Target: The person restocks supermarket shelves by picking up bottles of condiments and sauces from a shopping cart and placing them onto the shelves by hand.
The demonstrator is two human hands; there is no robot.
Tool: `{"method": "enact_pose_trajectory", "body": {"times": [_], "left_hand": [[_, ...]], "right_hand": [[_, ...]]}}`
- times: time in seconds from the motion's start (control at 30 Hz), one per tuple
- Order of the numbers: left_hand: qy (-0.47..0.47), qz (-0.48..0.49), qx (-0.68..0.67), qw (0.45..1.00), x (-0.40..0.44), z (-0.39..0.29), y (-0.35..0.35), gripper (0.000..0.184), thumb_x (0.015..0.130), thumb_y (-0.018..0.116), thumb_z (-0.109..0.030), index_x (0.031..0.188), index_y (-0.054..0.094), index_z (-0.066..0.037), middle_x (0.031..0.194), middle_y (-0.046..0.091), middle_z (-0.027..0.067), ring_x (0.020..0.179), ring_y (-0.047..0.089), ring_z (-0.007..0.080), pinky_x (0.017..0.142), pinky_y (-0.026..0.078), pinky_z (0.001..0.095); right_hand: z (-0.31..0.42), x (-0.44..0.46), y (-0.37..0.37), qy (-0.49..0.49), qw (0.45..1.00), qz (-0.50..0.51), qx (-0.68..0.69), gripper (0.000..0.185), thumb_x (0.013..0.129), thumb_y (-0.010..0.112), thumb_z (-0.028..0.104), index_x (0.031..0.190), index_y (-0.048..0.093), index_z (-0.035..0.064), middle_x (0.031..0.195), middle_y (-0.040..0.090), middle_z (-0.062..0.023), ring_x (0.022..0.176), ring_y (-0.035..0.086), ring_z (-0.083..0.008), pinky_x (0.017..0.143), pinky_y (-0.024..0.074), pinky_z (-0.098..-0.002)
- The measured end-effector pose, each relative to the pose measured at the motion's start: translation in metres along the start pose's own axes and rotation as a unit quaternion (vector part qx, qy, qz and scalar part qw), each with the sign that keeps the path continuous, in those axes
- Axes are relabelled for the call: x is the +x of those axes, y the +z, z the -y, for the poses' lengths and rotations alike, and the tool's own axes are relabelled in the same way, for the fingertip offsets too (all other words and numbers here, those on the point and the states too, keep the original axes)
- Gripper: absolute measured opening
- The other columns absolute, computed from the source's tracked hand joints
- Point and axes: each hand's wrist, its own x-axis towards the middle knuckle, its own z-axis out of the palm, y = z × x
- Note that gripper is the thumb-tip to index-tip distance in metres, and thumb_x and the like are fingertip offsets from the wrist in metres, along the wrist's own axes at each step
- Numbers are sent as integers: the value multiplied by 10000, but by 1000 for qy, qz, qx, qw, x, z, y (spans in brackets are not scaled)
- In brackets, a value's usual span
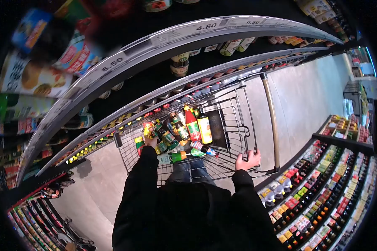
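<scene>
A wire shopping cart (234, 169) stands in front of me, with several bottles and jars lying in it. My left hand (151, 141) reaches inside at the left end, its fingers closed against a small yellow-and-red item (148, 129); the item's kind is unclear. Close by are dark jars (167, 137), and a bottle with a green label and orange cap (171, 157). Farther right lie a red sauce bottle (192, 127) and a dark bottle with a yellow label (205, 129). My right hand (248, 160) is wrapped around the wire frame near the cart's handle end.
Shelves with price strips (171, 35) curve along the cart's far side, holding packets and jars (179, 65). The cart's handle bar (271, 119) is at its right end. More stocked shelves (310, 196) stand at the lower right. Grey floor (297, 96) shows beyond the handle.
</scene>
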Motion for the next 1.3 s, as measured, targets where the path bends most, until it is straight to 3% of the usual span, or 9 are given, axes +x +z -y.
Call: {"method": "enact_pose_trajectory", "body": {"times": [0.07,0.1,0.23,0.33,0.4,0.5,0.67,1.03,1.3], "left_hand": [[64,-62,49,995,37,18,9,724,674,810,-137,1270,441,43,1116,614,174,997,620,250,866,499,348],[133,74,-39,988,36,5,9,646,678,815,-102,1223,487,13,1080,627,146,967,622,234,847,501,342],[104,-97,82,986,35,-7,22,382,709,796,-66,1013,575,2,947,631,74,875,613,193,794,495,322],[119,-5,168,979,5,-33,25,331,703,814,-90,942,599,-11,894,636,33,830,609,167,763,493,325],[95,4,113,989,29,1,25,351,700,832,-185,926,619,-23,883,660,53,833,631,194,759,502,354],[247,-91,341,902,-19,-25,31,431,704,818,-332,941,623,-30,863,672,136,808,648,316,756,507,407],[190,33,227,955,-49,-3,18,381,750,798,-245,980,594,-20,893,667,145,848,640,363,767,500,428],[345,173,156,909,-293,-234,-26,374,816,737,-95,1158,597,-40,1030,663,117,957,651,234,838,498,327],[545,206,-21,812,-456,-420,-65,386,783,547,168,1112,489,-27,1146,625,150,1156,587,284,1023,449,426]], "right_hand": [[2,1,0,3,1000,-3,-9,229,536,688,178,727,566,145,1193,543,-149,968,507,-343,836,354,-445],[2,2,0,3,1000,-3,0,231,533,682,173,729,565,141,1193,543,-150,967,506,-343,837,354,-448],[3,3,-3,18,1000,4,21,259,518,668,163,748,563,107,1188,530,-197,1061,481,-396,898,350,-482],[4,4,-3,26,999,9,29,270,516,667,154,758,558,105,1192,525,-202,1101,469,-403,914,345,-487],[3,5,-3,32,999,11,41,274,517,666,150,764,555,107,1194,525,-203,1104,469,-403,919,342,-488],[1,5,-2,20,999,-1,35,268,517,669,164,764,572,122,1199,526,-197,1053,478,-387,899,335,-470],[-3,4,-1,28,999,6,26,272,513,679,168,763,590,108,1214,530,-195,1043,481,-389,907,343,-474],[2,8,-12,12,999,6,36,303,521,729,156,794,604,114,1203,532,-199,1055,500,-386,910,362,-484],[-5,3,-5,-7,999,-20,30,316,544,720,214,806,585,101,1219,506,-229,1091,479,-408,921,364,-499]]}}
